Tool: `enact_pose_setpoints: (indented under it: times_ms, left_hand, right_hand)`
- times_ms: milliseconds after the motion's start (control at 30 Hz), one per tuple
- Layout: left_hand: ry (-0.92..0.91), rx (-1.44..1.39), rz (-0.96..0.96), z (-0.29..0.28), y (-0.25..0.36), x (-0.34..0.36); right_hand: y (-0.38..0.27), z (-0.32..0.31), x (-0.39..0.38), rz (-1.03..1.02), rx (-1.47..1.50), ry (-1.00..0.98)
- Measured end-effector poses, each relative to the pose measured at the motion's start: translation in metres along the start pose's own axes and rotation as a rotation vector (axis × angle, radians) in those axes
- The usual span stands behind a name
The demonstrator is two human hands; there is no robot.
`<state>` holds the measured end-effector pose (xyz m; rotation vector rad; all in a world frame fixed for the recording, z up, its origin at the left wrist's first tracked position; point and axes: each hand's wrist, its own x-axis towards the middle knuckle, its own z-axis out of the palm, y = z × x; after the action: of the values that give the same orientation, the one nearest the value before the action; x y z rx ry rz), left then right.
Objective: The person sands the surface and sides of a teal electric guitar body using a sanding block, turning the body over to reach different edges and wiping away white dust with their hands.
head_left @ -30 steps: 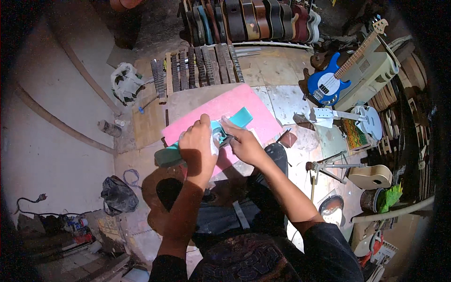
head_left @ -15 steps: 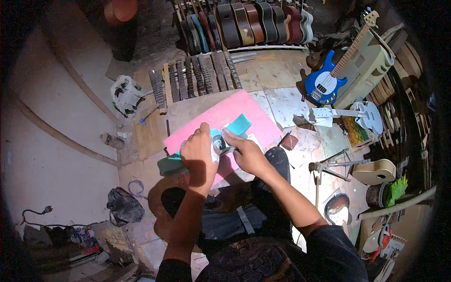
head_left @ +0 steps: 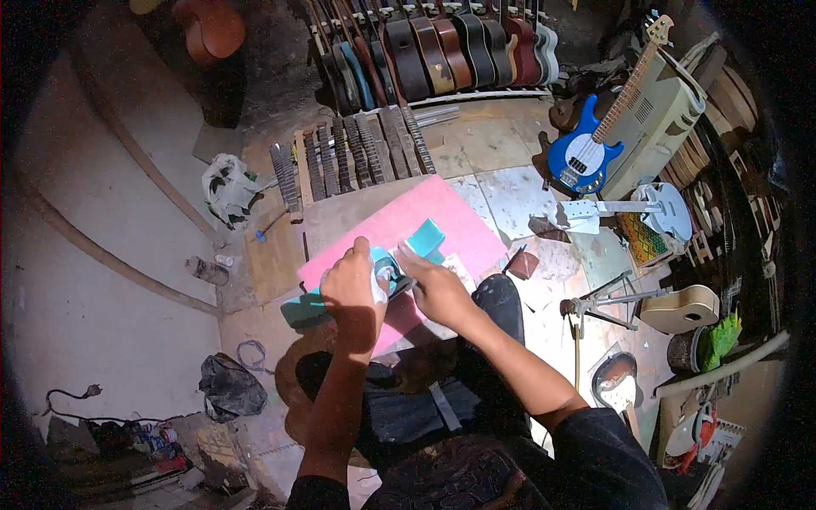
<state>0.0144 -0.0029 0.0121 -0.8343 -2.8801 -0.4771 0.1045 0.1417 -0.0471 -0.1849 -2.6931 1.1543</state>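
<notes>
My left hand (head_left: 350,285) and my right hand (head_left: 435,289) are closed close together above a pink sheet (head_left: 459,204). Between them shows a dark curved piece (head_left: 396,279) with shiny edges, mostly hidden by the fingers; its kind is unclear. Something white and thin (head_left: 378,287) shows along my left palm. A teal flat piece (head_left: 427,238) sticks out beyond my right fingers. Teal also shows below my left hand, where a shaded greenish-teal part (head_left: 303,312) reaches past the sheet's left edge. My hands hide how these teal parts join.
Several fretted guitar necks (head_left: 357,153) lie beyond the sheet, before a row of guitars (head_left: 446,55). To the right are a blue bass guitar (head_left: 586,153), a pale unfinished guitar (head_left: 667,211) and a metal stand (head_left: 599,304). A black plastic bag (head_left: 229,388) lies left.
Both hands stay closed around the dark piece and have shifted slightly, and the teal parts show at a somewhat different angle. The whole view has tilted a little.
</notes>
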Motion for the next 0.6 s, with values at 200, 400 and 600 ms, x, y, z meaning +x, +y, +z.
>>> enact_pose_setpoints:
  times_ms: [200,400,600]
  left_hand:
    - [0.042,0.026,0.01,0.004,0.003,0.002]
    - [0.031,0.031,0.005,0.001,-0.005,0.008]
    - [0.033,0.011,0.006,0.003,-0.002,0.005]
  right_hand:
    - [0.002,-0.005,0.012,0.043,-0.26,0.096]
    - [0.013,0.013,-0.009,-0.063,-0.219,0.119]
    - [0.015,0.008,0.004,-0.054,-0.301,0.179]
